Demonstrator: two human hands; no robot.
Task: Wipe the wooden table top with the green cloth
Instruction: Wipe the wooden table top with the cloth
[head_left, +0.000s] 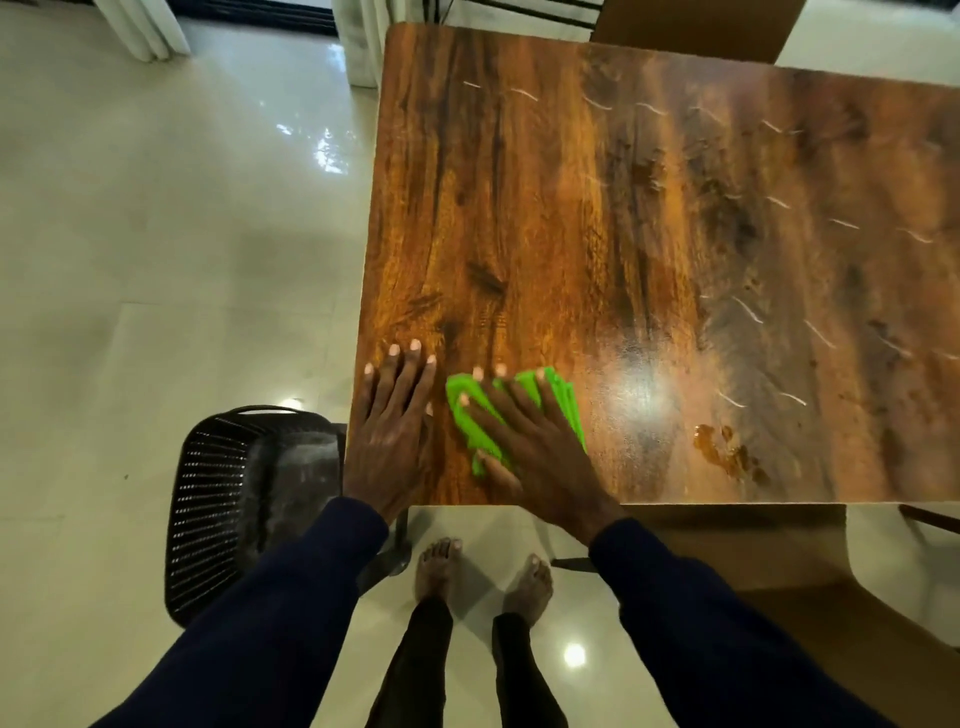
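Observation:
The wooden table top fills the upper right of the head view. A folded green cloth lies near the table's front left corner. My right hand presses flat on the cloth with fingers spread, and the cloth shows between and around them. My left hand rests flat on the bare wood just left of the cloth, fingers apart, holding nothing. Wet streaks and droplets cover the right part of the table.
A black mesh basket stands on the pale tiled floor left of the table's front corner. A brown chair is tucked at the front right, and another chair sits beyond the far edge. My bare feet stand below the front edge.

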